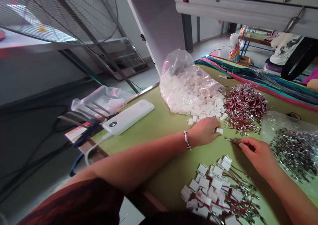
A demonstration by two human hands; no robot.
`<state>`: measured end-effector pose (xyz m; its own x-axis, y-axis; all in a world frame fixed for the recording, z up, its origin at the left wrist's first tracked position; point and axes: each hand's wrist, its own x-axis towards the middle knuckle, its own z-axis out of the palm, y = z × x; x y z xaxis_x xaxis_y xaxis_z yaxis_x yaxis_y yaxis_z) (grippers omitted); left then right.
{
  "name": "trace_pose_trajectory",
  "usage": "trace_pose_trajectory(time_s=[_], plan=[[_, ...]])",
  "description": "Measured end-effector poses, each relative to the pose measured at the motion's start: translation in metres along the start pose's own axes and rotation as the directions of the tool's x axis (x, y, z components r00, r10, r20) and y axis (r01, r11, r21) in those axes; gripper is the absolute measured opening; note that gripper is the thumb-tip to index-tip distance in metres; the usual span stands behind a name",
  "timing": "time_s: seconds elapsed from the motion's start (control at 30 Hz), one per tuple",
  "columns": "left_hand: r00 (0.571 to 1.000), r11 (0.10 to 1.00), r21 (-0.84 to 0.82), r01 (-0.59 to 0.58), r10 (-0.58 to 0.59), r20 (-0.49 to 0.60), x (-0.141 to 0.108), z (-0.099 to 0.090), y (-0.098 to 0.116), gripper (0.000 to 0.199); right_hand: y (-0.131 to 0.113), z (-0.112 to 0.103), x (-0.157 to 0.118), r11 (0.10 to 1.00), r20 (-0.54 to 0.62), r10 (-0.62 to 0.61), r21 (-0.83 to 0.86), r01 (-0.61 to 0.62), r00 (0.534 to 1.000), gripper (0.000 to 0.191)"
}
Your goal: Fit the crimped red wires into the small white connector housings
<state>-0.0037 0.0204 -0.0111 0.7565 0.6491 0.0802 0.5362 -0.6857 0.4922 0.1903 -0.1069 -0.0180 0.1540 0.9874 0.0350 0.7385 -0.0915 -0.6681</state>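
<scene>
A small white plastic connector housing [219,131] is pinched in the fingertips of my left hand [205,131], just in front of a bag of such housings [188,85]. My right hand [255,150] pinches a short wire with a metal terminal [231,140], its tip pointing at the housing; a small space separates the two. Behind my hands lies a heap of red wires with silver terminals [245,107]. Nearer to me is a pile of white housings with wires fitted [213,188].
A white power bank [129,117] with a cable lies at the table's left edge. On the right, a clear bag holds loose metal terminals [293,152]. Bundles of long coloured wires [268,79] run along the back. A wire-guard fan [62,13] stands at upper left.
</scene>
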Motion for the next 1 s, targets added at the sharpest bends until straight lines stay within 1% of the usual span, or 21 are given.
trace_pose_trajectory(time_s=[0.07, 0.1, 0.17, 0.2, 0.27, 0.3, 0.37, 0.43, 0.5, 0.57, 0.67, 0.77, 0.9, 1.0], plan=[[0.999, 0.972, -0.232, 0.046, -0.051, -0.016, -0.001, 0.001, 0.002, 0.013, 0.000, -0.001, -0.001, 1.000, -0.018, 0.009, -0.029, -0.009, 1.000, 0.023], [0.997, 0.925, -0.374, 0.069, -0.076, -0.005, -0.001, 0.002, 0.003, 0.015, -0.001, -0.001, -0.001, 0.999, -0.036, -0.002, -0.047, 0.000, 0.999, 0.024], [0.993, 0.765, -0.632, 0.119, -0.108, 0.056, -0.002, 0.006, 0.005, 0.019, -0.004, -0.002, -0.003, 0.996, -0.085, -0.064, -0.070, 0.058, 0.994, 0.024], [0.989, 0.673, -0.724, 0.150, -0.110, 0.103, -0.002, 0.007, 0.006, 0.020, -0.006, -0.002, -0.004, 0.992, -0.108, -0.106, -0.074, 0.098, 0.988, 0.023], [0.975, 0.516, -0.828, 0.220, -0.088, 0.204, -0.002, 0.010, 0.007, 0.022, -0.009, -0.003, -0.006, 0.984, -0.145, -0.175, -0.071, 0.166, 0.974, 0.021], [0.966, 0.460, -0.852, 0.250, -0.065, 0.248, -0.002, 0.011, 0.007, 0.021, -0.010, -0.003, -0.006, 0.980, -0.154, -0.193, -0.069, 0.184, 0.969, 0.021], [0.955, 0.380, -0.882, 0.279, -0.012, 0.297, -0.002, 0.010, 0.007, 0.020, -0.011, -0.003, -0.006, 0.976, -0.154, -0.216, -0.069, 0.207, 0.964, 0.020], [0.951, 0.329, -0.901, 0.284, 0.021, 0.307, -0.003, 0.009, 0.007, 0.022, -0.009, -0.003, -0.005, 0.969, -0.132, -0.243, -0.078, 0.234, 0.961, 0.020], [0.945, 0.294, -0.908, 0.298, 0.045, 0.324, -0.003, 0.007, 0.006, 0.025, -0.006, -0.003, -0.004, 0.962, -0.109, -0.266, -0.091, 0.257, 0.958, 0.021], [0.933, 0.283, -0.905, 0.319, 0.075, 0.352, -0.003, 0.006, 0.006, 0.027, -0.005, -0.004, -0.003, 0.955, -0.078, -0.280, -0.123, 0.269, 0.957, 0.020], [0.920, 0.309, -0.889, 0.337, 0.092, 0.380, -0.002, 0.007, 0.006, 0.030, -0.007, -0.003, -0.005, 0.925, -0.028, -0.302, -0.249, 0.286, 0.953, 0.021], [0.915, 0.338, -0.873, 0.351, 0.076, 0.397, -0.003, 0.010, 0.009, 0.033, -0.013, 0.001, -0.008, 0.885, -0.023, -0.342, -0.344, 0.313, 0.940, 0.022], [0.909, 0.355, -0.859, 0.369, 0.054, 0.412, -0.007, 0.016, 0.013, 0.028, -0.016, 0.008, -0.013, 0.897, -0.013, -0.349, -0.296, 0.330, 0.937, 0.021], [0.894, 0.376, -0.843, 0.384, 0.075, 0.441, -0.010, 0.022, 0.016, 0.020, -0.012, 0.012, -0.015, 0.910, -0.004, -0.326, -0.274, 0.312, 0.945, 0.021]])
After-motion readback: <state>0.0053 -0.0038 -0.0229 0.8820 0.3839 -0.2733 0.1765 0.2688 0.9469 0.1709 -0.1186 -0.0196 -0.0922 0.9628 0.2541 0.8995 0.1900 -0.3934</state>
